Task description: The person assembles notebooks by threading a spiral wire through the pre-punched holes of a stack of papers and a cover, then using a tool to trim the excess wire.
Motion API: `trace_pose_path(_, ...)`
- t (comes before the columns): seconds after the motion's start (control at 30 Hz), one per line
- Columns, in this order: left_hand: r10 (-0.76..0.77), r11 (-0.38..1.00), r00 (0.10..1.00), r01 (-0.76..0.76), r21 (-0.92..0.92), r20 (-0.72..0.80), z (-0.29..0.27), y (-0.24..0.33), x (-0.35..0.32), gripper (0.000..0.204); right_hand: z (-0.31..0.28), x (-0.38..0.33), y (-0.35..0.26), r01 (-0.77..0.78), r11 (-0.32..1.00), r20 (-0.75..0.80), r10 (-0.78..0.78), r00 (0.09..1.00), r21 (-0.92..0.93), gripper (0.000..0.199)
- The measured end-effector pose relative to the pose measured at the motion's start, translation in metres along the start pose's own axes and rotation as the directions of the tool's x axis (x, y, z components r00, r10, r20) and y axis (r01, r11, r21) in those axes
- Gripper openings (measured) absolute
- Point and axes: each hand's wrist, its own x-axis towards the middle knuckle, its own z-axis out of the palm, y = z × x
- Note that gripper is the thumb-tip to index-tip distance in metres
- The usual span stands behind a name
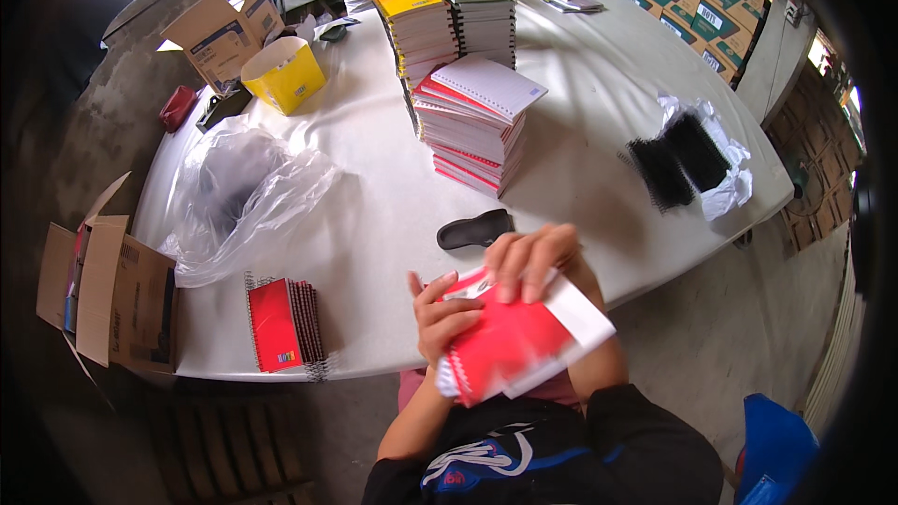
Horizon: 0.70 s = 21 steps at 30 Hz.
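The person's left grip point(445, 320) and right grip point(535, 260) hold a blurred red-and-white booklet point(520, 341) at the white-covered desk point(379, 234); red spiral notebooks point(274, 325) lie leftward, black coils point(694, 154) rightward.

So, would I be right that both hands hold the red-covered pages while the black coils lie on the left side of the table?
Not quite: the head view shows the black coils on the right side of the table; the left hand and right hand do hold the red-covered pages.
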Motion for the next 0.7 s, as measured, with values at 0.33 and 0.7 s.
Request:
trace_pose_path(0.33, -0.676, 0.541, 0.522, -0.129, 0.831, 0.520, -0.075, -0.023, 0.054, 0.011, -0.204, -0.099, -0.050, -0.764, -0.515, -0.844, -0.131, 0.520, -0.390, 0.060)
trace_pose_path(0.7, -0.604, 0.554, 0.567, -0.205, 0.807, 0.560, -0.079, -0.016, 0.038, 0.020, -0.284, -0.111, -0.070, -0.402, -0.861, -0.808, 0.018, 0.589, -0.313, 0.009)
